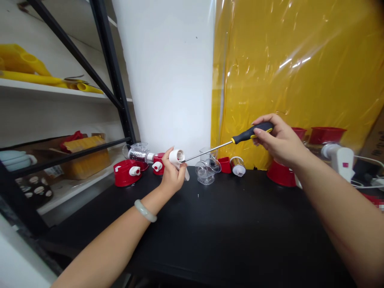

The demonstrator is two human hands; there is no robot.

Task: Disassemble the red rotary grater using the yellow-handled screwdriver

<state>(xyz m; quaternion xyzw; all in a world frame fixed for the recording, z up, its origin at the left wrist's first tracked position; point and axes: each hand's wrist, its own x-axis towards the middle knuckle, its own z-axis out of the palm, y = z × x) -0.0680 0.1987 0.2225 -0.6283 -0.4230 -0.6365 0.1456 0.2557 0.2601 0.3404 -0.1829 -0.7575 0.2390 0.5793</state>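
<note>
My left hand (173, 178) is closed around a white plastic part (176, 156) with a round, hollow end that faces right. In my right hand (280, 140) is a screwdriver (250, 133) with a black and yellow handle and a long metal shaft. The shaft slants down to the left, and its tip meets the edge of the white part's round end. Whether the tip sits in a screw I cannot tell. On the black table below lies a tiny screw (198, 195). Just beyond the hands stands a clear plastic piece (206, 172).
Red bases (124, 174) and a clear housing with a grater drum (139, 153) stand at the back left. Another grater drum (238, 166) lies beside a red piece (224, 165). More red parts (279, 174) and a white device (342, 162) are at right. A black-framed shelf (112, 72) borders the left.
</note>
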